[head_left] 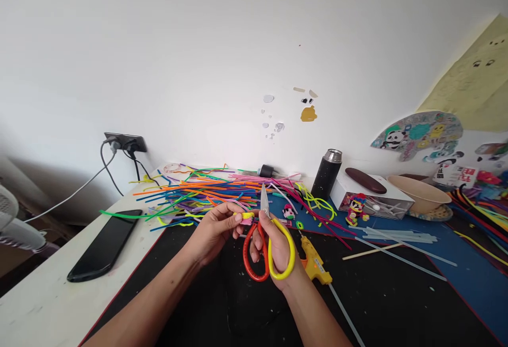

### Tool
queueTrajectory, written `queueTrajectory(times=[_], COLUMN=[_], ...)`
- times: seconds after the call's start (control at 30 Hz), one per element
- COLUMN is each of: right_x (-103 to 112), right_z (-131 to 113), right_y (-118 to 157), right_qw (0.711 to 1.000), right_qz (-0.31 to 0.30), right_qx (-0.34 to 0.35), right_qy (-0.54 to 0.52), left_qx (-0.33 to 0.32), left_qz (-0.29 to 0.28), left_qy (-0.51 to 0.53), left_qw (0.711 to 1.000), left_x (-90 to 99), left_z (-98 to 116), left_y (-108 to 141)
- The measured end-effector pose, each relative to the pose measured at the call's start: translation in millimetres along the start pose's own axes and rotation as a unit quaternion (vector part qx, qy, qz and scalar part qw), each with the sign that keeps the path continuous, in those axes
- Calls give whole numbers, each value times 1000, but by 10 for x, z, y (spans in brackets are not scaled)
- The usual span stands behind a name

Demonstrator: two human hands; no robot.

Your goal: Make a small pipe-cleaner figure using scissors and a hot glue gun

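Note:
My left hand (220, 228) pinches a small yellow-and-pink craft piece (246, 217) between thumb and fingertips. Around a pair of scissors (264, 201) with one red and one yellow handle, the fingers of my right hand (278, 244) are closed. The scissors' blades point up and look shut or nearly so. Both hands are close together above the black mat (198, 304), and the right fingertips are beside the craft piece. Whether they touch it, I cannot tell.
Colourful pipe cleaners (206, 193) lie piled behind my hands. A yellow glue gun (315, 262) rests to the right, near clear glue sticks (397, 236) and a small figurine (356, 209). A black bottle (327, 172) stands by the wall; a black phone (105, 244) lies left.

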State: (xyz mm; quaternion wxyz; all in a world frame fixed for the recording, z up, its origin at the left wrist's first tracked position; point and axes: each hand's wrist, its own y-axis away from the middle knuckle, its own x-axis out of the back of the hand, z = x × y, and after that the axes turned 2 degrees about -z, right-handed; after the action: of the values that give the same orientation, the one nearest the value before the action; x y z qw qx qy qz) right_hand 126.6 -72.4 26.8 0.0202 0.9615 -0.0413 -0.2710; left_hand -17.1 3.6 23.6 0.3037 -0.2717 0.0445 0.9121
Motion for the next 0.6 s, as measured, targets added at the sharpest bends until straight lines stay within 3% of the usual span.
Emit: queueTrajectory(times=[0.27,0.6], right_x=[-22,-28], right_z=[4,26], right_y=[8,33], right_qw=[1000,996], right_qz=[5,5], right_qx=[9,65], right_qy=[8,59], left_qx=[18,2], left_qz=[-26,8], left_qy=[6,43], left_qw=[999,999], left_x=[-39,-43], left_z=[17,39], left_y=[19,-6])
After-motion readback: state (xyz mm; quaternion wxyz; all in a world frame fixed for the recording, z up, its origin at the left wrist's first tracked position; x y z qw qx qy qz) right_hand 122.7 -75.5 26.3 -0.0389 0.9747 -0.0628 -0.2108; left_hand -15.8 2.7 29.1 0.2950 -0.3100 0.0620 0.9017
